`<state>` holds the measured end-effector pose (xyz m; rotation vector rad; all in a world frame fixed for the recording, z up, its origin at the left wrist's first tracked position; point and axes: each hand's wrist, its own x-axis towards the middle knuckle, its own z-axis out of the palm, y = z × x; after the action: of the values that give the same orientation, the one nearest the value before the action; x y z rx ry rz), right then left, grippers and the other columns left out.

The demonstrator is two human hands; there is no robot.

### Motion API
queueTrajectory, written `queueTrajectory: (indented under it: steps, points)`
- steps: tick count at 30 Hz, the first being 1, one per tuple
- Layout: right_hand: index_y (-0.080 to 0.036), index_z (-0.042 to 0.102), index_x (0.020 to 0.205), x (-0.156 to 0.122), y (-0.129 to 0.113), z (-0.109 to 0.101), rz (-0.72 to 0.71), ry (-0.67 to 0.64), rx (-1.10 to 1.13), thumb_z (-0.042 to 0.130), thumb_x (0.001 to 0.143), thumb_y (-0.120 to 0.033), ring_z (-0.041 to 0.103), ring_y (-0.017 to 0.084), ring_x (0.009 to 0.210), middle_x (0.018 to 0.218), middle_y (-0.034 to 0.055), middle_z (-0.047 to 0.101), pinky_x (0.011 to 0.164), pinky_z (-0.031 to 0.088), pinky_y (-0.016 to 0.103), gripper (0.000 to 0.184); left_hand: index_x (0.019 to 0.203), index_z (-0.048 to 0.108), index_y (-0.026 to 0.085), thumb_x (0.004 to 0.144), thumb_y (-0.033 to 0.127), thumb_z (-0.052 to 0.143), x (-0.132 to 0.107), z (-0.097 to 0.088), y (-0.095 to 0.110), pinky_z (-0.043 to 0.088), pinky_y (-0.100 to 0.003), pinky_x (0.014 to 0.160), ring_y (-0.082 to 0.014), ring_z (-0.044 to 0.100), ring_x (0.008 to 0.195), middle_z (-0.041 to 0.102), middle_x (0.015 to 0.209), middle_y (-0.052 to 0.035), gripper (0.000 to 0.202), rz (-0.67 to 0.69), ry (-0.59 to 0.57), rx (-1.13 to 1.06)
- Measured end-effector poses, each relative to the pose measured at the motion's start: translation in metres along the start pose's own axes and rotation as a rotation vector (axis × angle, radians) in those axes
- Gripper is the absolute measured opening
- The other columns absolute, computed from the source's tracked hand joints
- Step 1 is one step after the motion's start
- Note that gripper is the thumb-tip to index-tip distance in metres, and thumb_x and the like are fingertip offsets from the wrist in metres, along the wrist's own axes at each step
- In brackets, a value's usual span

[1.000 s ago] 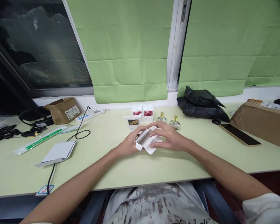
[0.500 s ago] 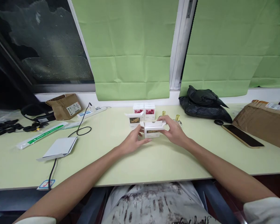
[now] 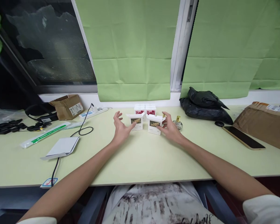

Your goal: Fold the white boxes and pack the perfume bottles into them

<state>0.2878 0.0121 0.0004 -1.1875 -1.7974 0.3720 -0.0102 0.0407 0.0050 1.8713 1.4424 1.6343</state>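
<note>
Two small white cartons with dark picture panels and raised top flaps stand side by side, the left carton (image 3: 138,127) and the right carton (image 3: 154,130). My right hand (image 3: 171,129) grips the right carton at its right edge, thumb on the front and fingers behind. Fingers spread, my left hand (image 3: 121,129) is beside the left carton; its thumb tip reaches the front, though I cannot tell if it presses. Behind them are white boxes with red pictures (image 3: 151,112). A glass bottle with a gold top (image 3: 178,124) stands right of my right hand; another gold top is partly hidden.
To the right lie a black plastic bag (image 3: 205,107), a phone (image 3: 244,137) and a large brown parcel (image 3: 266,124). On the left are a brown carton (image 3: 68,107), a folded white card (image 3: 63,146), a power strip (image 3: 93,113) and a black cable (image 3: 54,171).
The right carton has been set upright beside the left one, its picture panel now facing me. My left hand has let go of it and moved left, fingers spreading.
</note>
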Motion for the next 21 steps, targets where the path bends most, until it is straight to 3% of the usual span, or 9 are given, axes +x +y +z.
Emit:
queueTrajectory:
  steps: [2,5,9,13,15,17,19,21]
  points:
    - [-0.026,0.028,0.157,0.0,0.005,0.004,0.029,-0.043,0.023,0.068,0.094,-0.04,0.068,0.018,0.076,0.113,0.0058,0.069,0.078,0.058,0.038,0.076,0.156,0.015,0.032,0.075,0.052,0.089,0.004,0.004,-0.014,0.047,-0.053,0.109,-0.0361,0.045,0.145,0.041,0.157,-0.0192,0.111,-0.097,-0.117,-0.046]
    - [-0.023,0.043,0.14,0.001,0.011,0.01,0.039,-0.041,0.029,0.067,0.095,-0.04,0.069,0.021,0.084,0.113,0.0072,0.071,0.08,0.058,0.039,0.054,0.156,0.015,0.029,0.074,0.051,0.09,0.007,0.01,-0.029,0.041,-0.056,0.116,-0.0359,0.046,0.148,0.049,0.152,-0.0222,0.113,-0.191,-0.26,-0.115]
    - [-0.022,0.049,0.123,0.005,0.015,0.015,0.049,-0.04,-0.02,0.066,0.095,-0.04,0.07,0.023,0.087,0.111,0.0077,0.071,0.08,0.058,0.041,0.038,0.156,0.015,0.026,0.079,0.049,0.086,0.008,0.012,-0.037,0.045,-0.054,0.112,-0.0344,0.054,0.142,0.056,0.145,-0.0215,0.107,-0.203,-0.329,-0.098]
    - [-0.022,0.049,0.126,0.003,0.015,0.018,0.059,-0.056,-0.048,0.067,0.094,-0.039,0.069,0.024,0.091,0.114,0.0085,0.069,0.083,0.058,0.042,0.04,0.162,0.005,0.025,0.077,0.041,0.083,0.009,0.003,-0.033,0.047,-0.057,0.11,-0.0384,0.054,0.141,0.047,0.154,-0.0248,0.116,-0.175,-0.396,0.211]
    - [-0.023,0.048,0.126,0.0,0.012,0.017,0.052,-0.017,-0.071,0.07,0.093,-0.043,0.068,0.025,0.098,0.124,0.0105,0.065,0.086,0.057,0.043,0.045,0.164,0.008,0.021,0.072,0.035,0.085,0.012,-0.01,-0.024,0.042,-0.062,0.114,-0.045,0.044,0.148,0.037,0.162,-0.0287,0.121,-0.186,-0.425,0.359]
    - [-0.023,0.046,0.128,-0.004,0.008,0.015,0.02,0.061,-0.113,0.073,0.091,-0.049,0.065,0.027,0.105,0.132,0.0128,0.059,0.089,0.054,0.044,0.053,0.164,0.021,0.015,0.073,0.034,0.082,0.017,-0.03,-0.012,0.04,-0.06,0.117,-0.049,0.038,0.152,0.034,0.165,-0.0294,0.111,-0.178,-0.473,0.455]
    - [-0.022,0.044,0.128,-0.01,0.002,0.012,-0.013,0.151,-0.15,0.075,0.09,-0.054,0.062,0.028,0.106,0.13,0.0135,0.056,0.09,0.052,0.044,0.058,0.16,0.035,0.013,0.084,0.036,0.071,0.023,-0.06,0.0,0.04,-0.056,0.118,-0.0457,0.043,0.148,0.043,0.162,-0.0253,0.087,-0.13,-0.569,0.633]
    - [-0.022,0.044,0.12,-0.015,-0.005,0.01,-0.037,0.209,-0.158,0.072,0.092,-0.055,0.06,0.027,0.101,0.118,0.0104,0.057,0.089,0.05,0.043,0.051,0.153,0.048,0.017,0.096,0.034,0.054,0.027,-0.097,0.006,0.043,-0.05,0.115,-0.0387,0.049,0.145,0.053,0.157,-0.0179,0.06,-0.11,-0.606,0.88]
